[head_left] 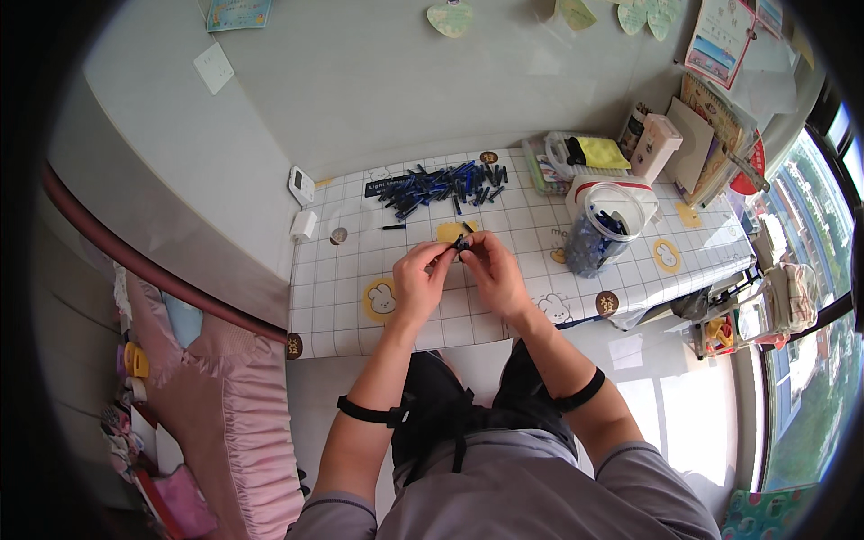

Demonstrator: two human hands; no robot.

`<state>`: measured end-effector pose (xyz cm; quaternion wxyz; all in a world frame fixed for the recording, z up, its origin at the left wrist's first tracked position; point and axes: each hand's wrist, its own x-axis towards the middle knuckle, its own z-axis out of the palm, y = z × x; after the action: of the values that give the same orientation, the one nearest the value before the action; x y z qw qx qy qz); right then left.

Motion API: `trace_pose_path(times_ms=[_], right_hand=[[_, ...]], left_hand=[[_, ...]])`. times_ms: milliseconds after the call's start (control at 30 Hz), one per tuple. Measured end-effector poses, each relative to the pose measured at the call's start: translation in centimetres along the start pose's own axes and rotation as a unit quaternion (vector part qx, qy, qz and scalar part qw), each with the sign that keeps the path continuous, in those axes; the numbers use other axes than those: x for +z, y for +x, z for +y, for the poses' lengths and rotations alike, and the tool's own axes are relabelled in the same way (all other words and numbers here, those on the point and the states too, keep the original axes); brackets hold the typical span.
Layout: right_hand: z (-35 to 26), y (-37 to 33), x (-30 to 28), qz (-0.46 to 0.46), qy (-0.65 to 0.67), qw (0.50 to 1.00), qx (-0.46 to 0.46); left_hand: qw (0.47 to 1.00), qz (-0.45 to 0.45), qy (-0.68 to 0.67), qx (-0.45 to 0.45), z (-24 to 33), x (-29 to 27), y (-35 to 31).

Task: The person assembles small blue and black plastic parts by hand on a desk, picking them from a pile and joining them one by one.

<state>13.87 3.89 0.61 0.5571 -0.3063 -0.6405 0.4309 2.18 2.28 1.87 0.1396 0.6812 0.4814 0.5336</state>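
My left hand (419, 277) and my right hand (497, 277) meet over the table, fingertips pinched around a small dark piece (461, 244). Fingers cover most of it, so its exact kind cannot be made out. Just beyond lies a pile of short, slim, dark blue and black tube-shaped pieces (441, 189). One loose black piece (394, 228) rests apart, left of my hands, and another (468, 226) lies close behind my fingers. To the right stands an open clear plastic jar (587, 250) with more dark blue pieces inside.
A white checked tablecloth (337, 306) with cartoon rabbits covers the table. At the back right are a clear storage box (546, 171), a yellow cloth (601, 153), a pink box (655, 147) and upright books. A white timer (301, 186) sits by the left wall, near a pink bed (211, 405).
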Motion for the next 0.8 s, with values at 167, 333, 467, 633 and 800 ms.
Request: trace_pose_path(times_ms=[167,333,467,633,800], right_hand=[[0.4,-0.3,0.1,0.025,-0.021,0.999,0.009],[0.0,-0.7,0.0,0.027,-0.017,0.999,0.006],[-0.7,-0.9,0.0,0.035,-0.02,0.999,0.014],[-1.2,-1.0,-0.3,0.057,-0.097,0.994,-0.013],[-1.6,-1.1,-0.3,0.06,-0.14,0.988,-0.036]], left_hand=[[0.999,0.006,-0.035,-0.017,-0.3,0.0,-0.3],[0.998,-0.003,-0.052,-0.033,-0.1,-0.1,-0.6],[0.998,0.014,-0.051,-0.031,-0.1,0.2,-0.8],[0.998,0.0,-0.049,-0.03,0.2,0.2,-0.8],[0.996,0.006,-0.063,-0.057,0.4,0.5,-1.0]])
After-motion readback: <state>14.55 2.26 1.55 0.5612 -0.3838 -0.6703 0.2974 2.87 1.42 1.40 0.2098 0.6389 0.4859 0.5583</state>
